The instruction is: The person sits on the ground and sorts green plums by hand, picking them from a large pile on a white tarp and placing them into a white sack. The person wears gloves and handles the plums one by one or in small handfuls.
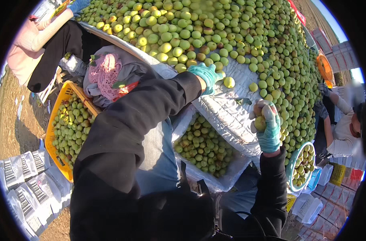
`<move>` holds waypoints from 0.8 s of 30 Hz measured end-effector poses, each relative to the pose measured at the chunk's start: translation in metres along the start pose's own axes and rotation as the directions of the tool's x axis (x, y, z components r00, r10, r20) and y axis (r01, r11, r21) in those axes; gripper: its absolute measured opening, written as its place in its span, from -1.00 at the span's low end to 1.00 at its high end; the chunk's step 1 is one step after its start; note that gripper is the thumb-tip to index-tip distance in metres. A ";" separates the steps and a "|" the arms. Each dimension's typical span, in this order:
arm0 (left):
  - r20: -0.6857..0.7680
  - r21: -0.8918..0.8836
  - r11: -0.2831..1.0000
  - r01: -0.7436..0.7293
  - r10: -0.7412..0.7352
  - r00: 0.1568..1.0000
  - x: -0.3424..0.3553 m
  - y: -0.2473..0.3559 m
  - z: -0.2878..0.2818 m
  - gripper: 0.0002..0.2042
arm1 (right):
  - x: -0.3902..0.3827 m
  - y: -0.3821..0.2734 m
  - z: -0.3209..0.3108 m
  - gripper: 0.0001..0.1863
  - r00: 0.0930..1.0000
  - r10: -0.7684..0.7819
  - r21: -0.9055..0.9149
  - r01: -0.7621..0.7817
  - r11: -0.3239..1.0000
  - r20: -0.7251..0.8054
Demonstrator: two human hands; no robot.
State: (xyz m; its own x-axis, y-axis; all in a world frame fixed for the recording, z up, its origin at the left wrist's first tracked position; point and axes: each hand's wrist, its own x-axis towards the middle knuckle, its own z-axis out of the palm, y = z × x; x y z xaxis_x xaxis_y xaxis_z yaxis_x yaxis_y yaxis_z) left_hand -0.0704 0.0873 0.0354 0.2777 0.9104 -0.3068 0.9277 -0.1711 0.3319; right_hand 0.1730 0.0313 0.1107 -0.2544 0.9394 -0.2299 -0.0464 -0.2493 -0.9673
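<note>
Your left hand [206, 77], in a teal glove, is at the near edge of the pile [247, 24] of green fruit. Its fingers are half curled, the tips at a green fruit [219, 76]; you can't tell from here whether they grip it. A loose fruit [229, 82] sits just beside it on the white quilted sheet [231, 116].

Your right hand [270, 130], gloved alike, is raised over the sheet's right side, fingers bent closed around a brownish fruit [260, 124]. More fruit seems to be in that grasp, but you can't make out how many.

Below the sheet, in front of you, a lined box [227, 185] holds more fruit. To your left is a filled yellow crate [50, 134], with a pink net [106, 76] on grey cloth [130, 64] beyond it. A round blue basket [290, 173] of fruit stands to your right. Co-workers' gloved hands show at far left [78, 5] and far right [321, 109], both at the pile's edges.
</note>
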 end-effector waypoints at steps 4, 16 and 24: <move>0.068 0.331 0.937 0.114 -0.144 0.987 0.026 0.016 0.023 -0.50 | -0.020 -0.074 0.077 -0.41 0.706 -0.680 0.019 0.691 0.723 0.196; 0.076 0.108 0.990 0.089 -0.098 0.992 0.041 -0.001 0.046 -0.60 | 0.098 -0.121 0.082 -0.77 0.898 -0.394 -0.301 0.437 0.848 0.195; -0.227 -0.189 0.961 -0.201 0.157 0.961 0.037 -0.029 0.033 -0.70 | 0.142 0.086 0.020 -0.46 0.998 -0.058 -0.997 0.009 0.081 0.004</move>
State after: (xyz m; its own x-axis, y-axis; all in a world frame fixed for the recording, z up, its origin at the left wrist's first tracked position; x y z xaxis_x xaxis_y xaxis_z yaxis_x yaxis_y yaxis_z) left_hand -0.0785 0.1129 -0.0152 0.3556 0.9338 -0.0409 0.7886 -0.2762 0.5493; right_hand 0.1133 0.1385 -0.0033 -0.2554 0.9512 -0.1729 0.9568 0.2229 -0.1868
